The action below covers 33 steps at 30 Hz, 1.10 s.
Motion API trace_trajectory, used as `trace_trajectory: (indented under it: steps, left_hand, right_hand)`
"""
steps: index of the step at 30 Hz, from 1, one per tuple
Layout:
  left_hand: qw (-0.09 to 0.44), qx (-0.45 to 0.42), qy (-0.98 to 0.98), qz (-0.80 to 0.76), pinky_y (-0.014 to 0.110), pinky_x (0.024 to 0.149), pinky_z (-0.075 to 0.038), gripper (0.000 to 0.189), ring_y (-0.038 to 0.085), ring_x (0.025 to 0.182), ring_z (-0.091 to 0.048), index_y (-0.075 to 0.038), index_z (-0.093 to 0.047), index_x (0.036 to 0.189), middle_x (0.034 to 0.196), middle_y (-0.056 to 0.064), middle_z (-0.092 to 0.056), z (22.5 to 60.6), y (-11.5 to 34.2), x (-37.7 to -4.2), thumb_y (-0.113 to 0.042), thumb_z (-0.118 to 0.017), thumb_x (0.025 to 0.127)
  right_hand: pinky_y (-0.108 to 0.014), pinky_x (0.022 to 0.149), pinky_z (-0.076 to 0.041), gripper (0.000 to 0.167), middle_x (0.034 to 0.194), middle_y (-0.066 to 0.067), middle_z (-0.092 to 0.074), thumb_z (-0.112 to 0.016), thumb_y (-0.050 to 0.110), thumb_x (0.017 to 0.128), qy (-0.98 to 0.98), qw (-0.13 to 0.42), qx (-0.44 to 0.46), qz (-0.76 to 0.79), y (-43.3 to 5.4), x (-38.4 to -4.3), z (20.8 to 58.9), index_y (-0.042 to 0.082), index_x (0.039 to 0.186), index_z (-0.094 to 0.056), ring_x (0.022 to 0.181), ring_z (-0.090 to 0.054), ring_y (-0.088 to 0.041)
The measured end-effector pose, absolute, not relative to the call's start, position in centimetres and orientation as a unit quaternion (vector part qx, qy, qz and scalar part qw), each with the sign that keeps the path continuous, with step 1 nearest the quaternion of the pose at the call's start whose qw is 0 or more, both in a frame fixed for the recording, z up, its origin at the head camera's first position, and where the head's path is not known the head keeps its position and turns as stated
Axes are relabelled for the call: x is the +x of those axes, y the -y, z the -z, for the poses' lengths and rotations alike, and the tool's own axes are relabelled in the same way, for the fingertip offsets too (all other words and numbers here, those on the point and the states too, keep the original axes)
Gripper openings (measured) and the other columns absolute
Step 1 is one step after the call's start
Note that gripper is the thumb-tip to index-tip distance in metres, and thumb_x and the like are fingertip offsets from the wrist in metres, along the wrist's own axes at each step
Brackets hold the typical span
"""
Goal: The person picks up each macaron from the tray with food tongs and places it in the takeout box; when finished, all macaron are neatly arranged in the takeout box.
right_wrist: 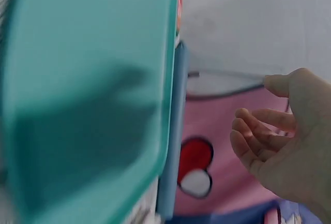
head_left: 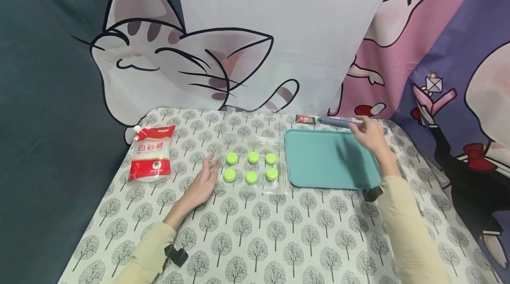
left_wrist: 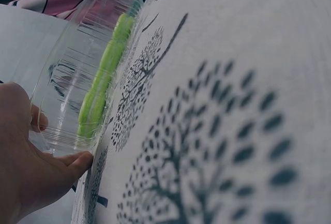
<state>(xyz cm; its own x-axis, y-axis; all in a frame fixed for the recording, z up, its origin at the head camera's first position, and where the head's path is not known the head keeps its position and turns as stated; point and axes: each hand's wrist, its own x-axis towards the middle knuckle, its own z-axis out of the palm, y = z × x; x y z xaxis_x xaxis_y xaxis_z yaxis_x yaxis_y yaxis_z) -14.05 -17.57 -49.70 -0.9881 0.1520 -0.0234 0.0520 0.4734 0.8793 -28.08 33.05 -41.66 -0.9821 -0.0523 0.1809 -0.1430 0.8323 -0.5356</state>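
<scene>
My left hand [head_left: 202,183] touches the left end of a clear plastic clamshell box [head_left: 260,188]; its fingers look fairly straight. In the left wrist view, the thumb lies low along the box's edge and a fingertip rests near its side wall. Several round light-green pieces [head_left: 251,177], which look like macarons, sit in two rows inside the box, whose lid [head_left: 252,123] is folded back. To the right is a teal tray [head_left: 318,160] with nothing on it. Over its far right corner hovers my right hand [head_left: 371,136], fingers loosely bent and holding nothing, near a grey-blue rod [head_left: 336,122].
A red and white bag of white sugar [head_left: 152,153] with a spout lies at the left. Behind the tray is a small red and green packet [head_left: 305,119]. Tree-print cloth [head_left: 255,248] covers the table, and printed curtains [head_left: 318,32] hang behind it.
</scene>
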Motion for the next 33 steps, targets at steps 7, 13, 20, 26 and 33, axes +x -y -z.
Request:
trace_trajectory:
  steps: [7,13,20,26,33]
  left_hand:
    - [0.047,0.068,-0.860,-0.503,0.056,0.125,-0.022,0.059,0.041,0.148,-0.036,-0.002,-0.008,0.161,0.160,0.024,-0.035,49.9,17.5,-14.1,-0.016,-0.032,0.110]
    - [0.044,0.066,-0.859,-0.506,0.058,0.125,-0.022,0.058,0.041,0.147,-0.038,-0.003,-0.008,0.161,0.160,0.025,-0.036,49.7,17.7,-14.2,-0.016,-0.032,0.110]
    - [0.049,0.063,-0.858,-0.507,0.056,0.125,-0.022,0.057,0.040,0.146,-0.039,-0.003,-0.008,0.161,0.160,0.026,-0.035,49.7,17.5,-14.1,-0.017,-0.031,0.110]
    - [0.048,0.061,-0.859,-0.506,0.057,0.126,-0.020,0.058,0.041,0.147,-0.038,-0.005,-0.008,0.161,0.160,0.024,-0.036,49.7,17.5,-14.1,-0.017,-0.031,0.110]
    - [0.049,0.060,-0.861,-0.503,0.057,0.125,-0.021,0.059,0.041,0.147,-0.038,-0.005,-0.006,0.161,0.161,0.025,-0.034,49.6,17.5,-14.0,-0.016,-0.032,0.110]
  right_hand:
    - [-0.060,0.100,-0.051,0.051,0.122,-0.034,-0.065,-0.053,0.030,0.105,0.950,0.035,0.067,-0.303,-27.9,-31.9,42.9,-0.003,0.143,-0.049,0.112,-0.064,-0.047]
    - [-0.057,0.103,-0.050,0.054,0.126,-0.033,-0.064,-0.053,0.031,0.104,0.943,-0.018,0.077,-0.324,-22.9,-34.5,44.5,-0.004,0.145,-0.049,0.116,-0.062,-0.046]
    - [-0.054,0.105,-0.050,0.050,0.130,-0.030,-0.062,-0.053,0.028,0.104,0.930,-0.048,0.079,-0.356,-18.2,-35.8,45.9,-0.006,0.141,-0.052,0.119,-0.061,-0.044]
    - [-0.052,0.105,-0.052,0.055,0.136,-0.028,-0.059,-0.051,0.033,0.105,0.927,-0.094,0.079,-0.354,-15.2,-36.1,46.4,-0.005,0.144,-0.049,0.124,-0.059,-0.042]
    - [-0.051,0.100,-0.054,0.054,0.131,-0.031,-0.059,-0.053,0.026,0.104,0.918,-0.072,0.091,-0.380,-13.9,-36.4,45.7,-0.012,0.142,-0.047,0.119,-0.059,-0.043]
